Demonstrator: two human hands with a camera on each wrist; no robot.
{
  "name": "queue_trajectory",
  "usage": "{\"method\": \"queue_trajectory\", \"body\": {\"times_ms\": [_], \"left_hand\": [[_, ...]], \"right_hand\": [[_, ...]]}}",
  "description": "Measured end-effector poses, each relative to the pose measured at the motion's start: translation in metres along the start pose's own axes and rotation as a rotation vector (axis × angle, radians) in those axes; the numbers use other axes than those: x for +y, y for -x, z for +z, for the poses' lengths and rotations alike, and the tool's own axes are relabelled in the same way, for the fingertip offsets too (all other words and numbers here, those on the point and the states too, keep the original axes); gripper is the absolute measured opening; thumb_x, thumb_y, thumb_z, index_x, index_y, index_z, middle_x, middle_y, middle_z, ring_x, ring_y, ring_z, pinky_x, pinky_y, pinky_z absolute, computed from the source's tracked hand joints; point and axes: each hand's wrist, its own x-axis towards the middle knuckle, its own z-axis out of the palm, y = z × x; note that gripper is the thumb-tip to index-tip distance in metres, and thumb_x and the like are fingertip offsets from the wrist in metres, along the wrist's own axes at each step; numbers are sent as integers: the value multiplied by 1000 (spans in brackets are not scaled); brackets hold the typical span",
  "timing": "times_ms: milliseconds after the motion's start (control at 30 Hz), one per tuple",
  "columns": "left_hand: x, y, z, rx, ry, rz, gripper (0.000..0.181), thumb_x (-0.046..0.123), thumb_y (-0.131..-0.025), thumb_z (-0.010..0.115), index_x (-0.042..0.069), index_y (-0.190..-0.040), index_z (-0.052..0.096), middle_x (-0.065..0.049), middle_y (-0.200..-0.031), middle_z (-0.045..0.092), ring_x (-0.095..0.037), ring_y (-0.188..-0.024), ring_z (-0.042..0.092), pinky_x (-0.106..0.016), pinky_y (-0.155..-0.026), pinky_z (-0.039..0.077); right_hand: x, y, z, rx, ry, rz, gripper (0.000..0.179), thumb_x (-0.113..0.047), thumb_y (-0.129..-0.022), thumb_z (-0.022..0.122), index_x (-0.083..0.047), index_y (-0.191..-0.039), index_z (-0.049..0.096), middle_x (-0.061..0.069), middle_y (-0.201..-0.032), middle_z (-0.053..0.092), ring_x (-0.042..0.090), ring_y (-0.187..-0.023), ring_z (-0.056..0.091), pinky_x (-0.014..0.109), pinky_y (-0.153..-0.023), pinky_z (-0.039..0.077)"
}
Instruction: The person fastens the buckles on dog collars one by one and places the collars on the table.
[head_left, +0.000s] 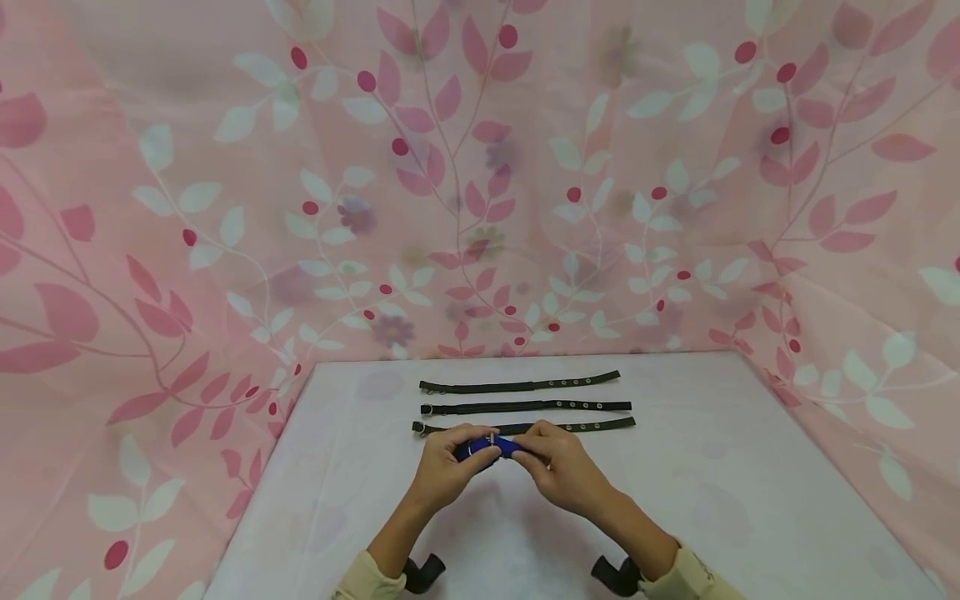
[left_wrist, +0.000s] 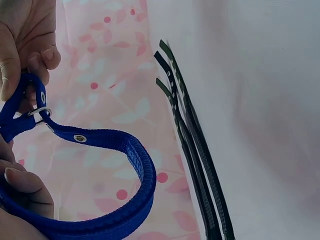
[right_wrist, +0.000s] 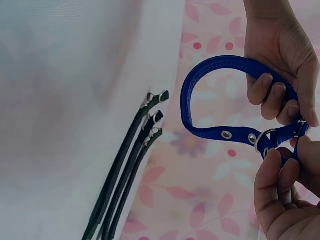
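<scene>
A blue webbing collar [head_left: 507, 447] with metal eyelets is held up above the table, bent into a closed loop. My left hand [head_left: 444, 468] grips its padded band [right_wrist: 220, 64] near the buckle. Between thumb and fingers, my right hand [head_left: 567, 468] pinches the eyelet end of the strap [left_wrist: 42, 95]. This end runs through a metal ring [right_wrist: 261, 142] and bends back in a small loop at the buckle. Fingers partly hide the buckle, so I cannot tell whether its pin sits in an eyelet.
Beyond my hands, three dark collars lie straight and side by side on the white table [head_left: 360, 500]: a far one [head_left: 517, 387], a middle one [head_left: 525, 407] and a near one [head_left: 607, 425]. Pink floral cloth [head_left: 465, 208] hangs behind and at both sides.
</scene>
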Motion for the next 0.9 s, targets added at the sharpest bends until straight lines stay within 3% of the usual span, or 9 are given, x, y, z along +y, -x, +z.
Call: {"method": "queue_trajectory", "body": {"times_ms": [233,367,567,700,833,900], "left_hand": [[-2,0,0,-26,-2,-63,25,14,-89,74,0,-110,72,-14,-101,74,-13,-85,68,-24,-75,58],[-4,0,2,-33,-4,-89,23,17,-89,75,5,-108,73,-11,-100,75,-14,-86,70,-26,-75,58],[-3,1,4,-40,-18,-155,21,25,-89,76,14,-106,75,-4,-99,76,-14,-90,72,-29,-81,58],[-1,-1,-2,-6,88,-227,22,20,-89,75,8,-107,74,-6,-98,75,-12,-87,69,-27,-80,57],[4,-4,-8,67,243,-311,25,14,-88,74,-3,-107,71,-3,-85,70,-9,-73,59,-20,-62,48],[6,-6,-8,62,315,-346,25,14,-89,73,-4,-107,70,0,-77,66,-9,-64,52,-19,-54,41]], "right_hand": [[6,3,3,51,-26,-40,16,-10,-91,71,-9,-106,76,-5,-95,56,3,-74,48,19,-59,48],[6,3,6,88,-46,-50,21,-9,-89,73,-8,-110,74,-4,-95,54,3,-75,49,19,-61,50],[8,5,11,139,-135,-62,22,-9,-86,76,-8,-104,63,-1,-91,57,4,-71,52,20,-60,52],[12,7,5,171,-183,-30,24,-5,-86,76,-9,-107,64,2,-97,62,5,-74,58,22,-60,54],[13,7,1,212,-219,-21,26,-3,-86,75,-11,-108,65,4,-100,68,10,-83,64,26,-62,56],[12,5,2,210,-232,-41,24,-4,-88,73,-11,-108,64,3,-101,69,13,-89,66,27,-66,58]]}}
